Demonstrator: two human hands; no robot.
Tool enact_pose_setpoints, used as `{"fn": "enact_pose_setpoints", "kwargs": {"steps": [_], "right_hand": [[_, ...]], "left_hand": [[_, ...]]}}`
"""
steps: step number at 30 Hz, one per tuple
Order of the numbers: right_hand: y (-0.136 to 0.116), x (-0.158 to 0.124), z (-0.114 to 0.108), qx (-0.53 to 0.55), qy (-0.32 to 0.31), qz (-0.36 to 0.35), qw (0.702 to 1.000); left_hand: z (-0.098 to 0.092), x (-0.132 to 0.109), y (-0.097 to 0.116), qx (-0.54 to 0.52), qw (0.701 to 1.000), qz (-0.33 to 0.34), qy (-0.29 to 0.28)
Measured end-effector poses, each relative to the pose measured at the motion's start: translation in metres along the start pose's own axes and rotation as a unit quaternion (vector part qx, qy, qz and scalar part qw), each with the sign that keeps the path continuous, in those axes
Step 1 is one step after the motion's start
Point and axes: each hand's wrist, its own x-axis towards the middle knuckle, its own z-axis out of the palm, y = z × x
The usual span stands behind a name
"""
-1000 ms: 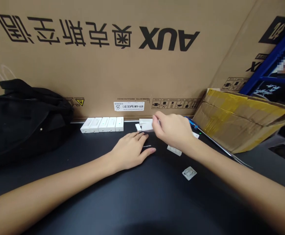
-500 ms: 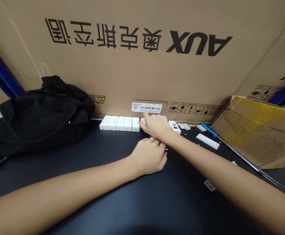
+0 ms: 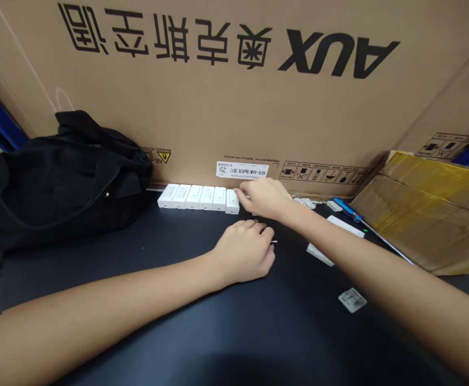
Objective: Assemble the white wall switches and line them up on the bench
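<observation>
My right hand [image 3: 264,199] is at the right end of a row of small white plastic boxes [image 3: 194,197] by the cardboard. Its fingers are curled, the thumb close to the end box [image 3: 232,201]; a bit of white shows beneath the palm, mostly hidden. Nearer to me, my left hand [image 3: 246,251] rests closed on the black tabletop [image 3: 202,332]. A thin white tip [image 3: 273,242] pokes out beside its fingers, and the rest of that thing is covered.
Behind the row stands a large printed cardboard carton [image 3: 186,107]. A black bag [image 3: 69,177] lies on the left. To the right are a taped brown box [image 3: 431,214], a blue-handled tool [image 3: 347,209], white strips [image 3: 345,226] and a small flat part [image 3: 352,300].
My right hand has drawn away from the row a little, uncovering the white box at its right end. The left hand stays closed in nearly the same place. The view has shifted slightly.
</observation>
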Motion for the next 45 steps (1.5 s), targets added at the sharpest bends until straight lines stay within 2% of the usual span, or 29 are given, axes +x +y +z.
{"fn": "enact_pose_setpoints", "kwargs": {"steps": [3,6,9,12,19,22,25,28,32,35,38,40,42,45], "right_hand": [[0.032,-0.007,-0.010,-0.029,0.008,0.056,0.998],[0.069,-0.014,-0.011,-0.038,-0.036,0.089,0.995],[0.095,-0.018,-0.004,-0.017,-0.099,0.062,0.993],[0.103,-0.020,0.004,0.010,-0.102,0.025,0.994],[0.085,-0.024,0.023,0.074,-0.061,-0.051,0.994],[0.075,-0.027,0.027,0.115,-0.023,-0.035,0.992],[0.073,-0.030,0.020,0.188,0.020,0.017,0.982],[0.079,-0.038,0.004,0.288,0.047,0.102,0.951],[0.085,-0.057,-0.012,0.405,0.048,0.196,0.892],[0.078,-0.077,-0.011,0.458,0.024,0.223,0.860],[0.064,-0.098,-0.004,0.509,-0.020,0.204,0.836],[0.054,-0.111,0.000,0.513,-0.032,0.171,0.840],[0.046,-0.122,0.002,0.470,-0.005,0.121,0.874],[0.041,-0.133,0.002,0.422,0.012,0.072,0.904]], "left_hand": [[0.000,0.000,0.000,-0.005,1.000,-0.006,-0.002],[0.000,0.001,0.000,-0.003,1.000,-0.013,-0.006],[0.000,0.001,0.001,0.008,1.000,-0.021,-0.004],[0.002,0.000,0.001,0.035,0.999,-0.019,-0.003],[0.005,0.001,0.003,0.083,0.996,-0.024,-0.018],[0.003,0.002,0.004,0.106,0.994,-0.023,-0.029],[0.001,0.002,0.005,0.115,0.993,-0.011,-0.030],[0.000,0.002,0.005,0.113,0.993,0.003,-0.018],[-0.003,0.001,0.004,0.091,0.995,0.031,0.007],[-0.006,0.000,0.004,0.048,0.995,0.057,0.062],[-0.006,-0.001,0.003,0.014,0.988,0.082,0.130],[-0.005,-0.001,0.003,-0.009,0.977,0.109,0.185],[-0.004,-0.002,0.003,-0.032,0.963,0.146,0.223],[-0.003,-0.004,0.006,-0.024,0.947,0.221,0.231]]}}
